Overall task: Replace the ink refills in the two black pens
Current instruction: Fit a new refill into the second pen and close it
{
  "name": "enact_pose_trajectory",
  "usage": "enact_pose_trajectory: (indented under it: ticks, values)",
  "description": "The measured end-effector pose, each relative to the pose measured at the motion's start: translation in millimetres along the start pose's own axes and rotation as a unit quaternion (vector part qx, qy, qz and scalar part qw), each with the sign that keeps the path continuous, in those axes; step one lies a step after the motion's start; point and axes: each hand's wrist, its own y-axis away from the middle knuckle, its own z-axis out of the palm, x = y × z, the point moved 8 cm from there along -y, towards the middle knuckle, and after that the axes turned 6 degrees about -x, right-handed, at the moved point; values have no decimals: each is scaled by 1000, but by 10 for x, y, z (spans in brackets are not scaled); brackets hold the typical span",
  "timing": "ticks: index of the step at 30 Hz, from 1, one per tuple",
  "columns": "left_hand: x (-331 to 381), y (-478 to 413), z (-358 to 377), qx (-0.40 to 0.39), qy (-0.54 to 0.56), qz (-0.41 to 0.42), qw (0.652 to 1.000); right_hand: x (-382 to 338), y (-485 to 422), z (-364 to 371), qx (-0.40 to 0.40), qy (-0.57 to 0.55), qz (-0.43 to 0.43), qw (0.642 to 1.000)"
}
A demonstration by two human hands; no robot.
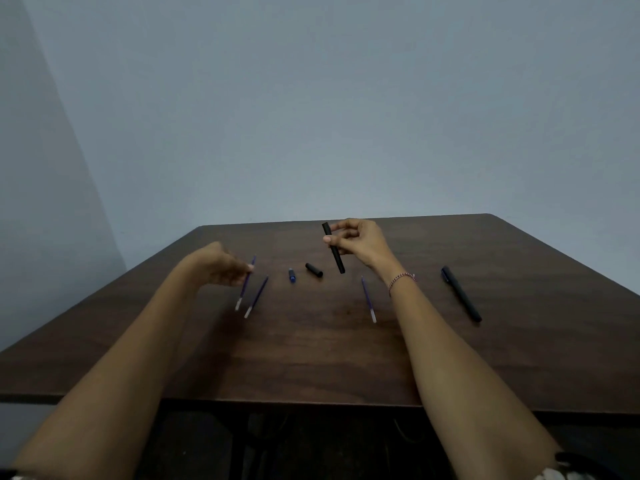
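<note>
My right hand (356, 242) holds a black pen barrel (333, 249) nearly upright above the dark wooden table (311, 358). My left hand (221, 266) pinches a thin blue refill (245, 284) that slants down toward the tabletop. A second blue refill (256, 296) lies just right of it. A third refill (369, 299) lies under my right wrist. A small black cap piece (314, 269) and a short blue tip piece (292, 275) rest between my hands. A whole black pen (461, 294) lies at the right.
The table stands against a plain grey-blue wall (311, 116). Its front edge runs below my forearms, with dark space underneath. A red-and-white thread bracelet (401, 280) circles my right wrist.
</note>
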Motion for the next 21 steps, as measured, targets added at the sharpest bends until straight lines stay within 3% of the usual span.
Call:
enact_pose_trajectory:
  ticks: [5,17,21]
  values:
    - [-89,-17,163,-19,-97,-37,994,-24,0,-29,7,-3,-4,1000]
    - [-191,-60,182,-16,-53,-51,997,-32,6,-1,-3,-7,-9,1000]
    - [-216,-101,99,24,-66,-48,996,-33,7,-17,1,-8,-8,1000]
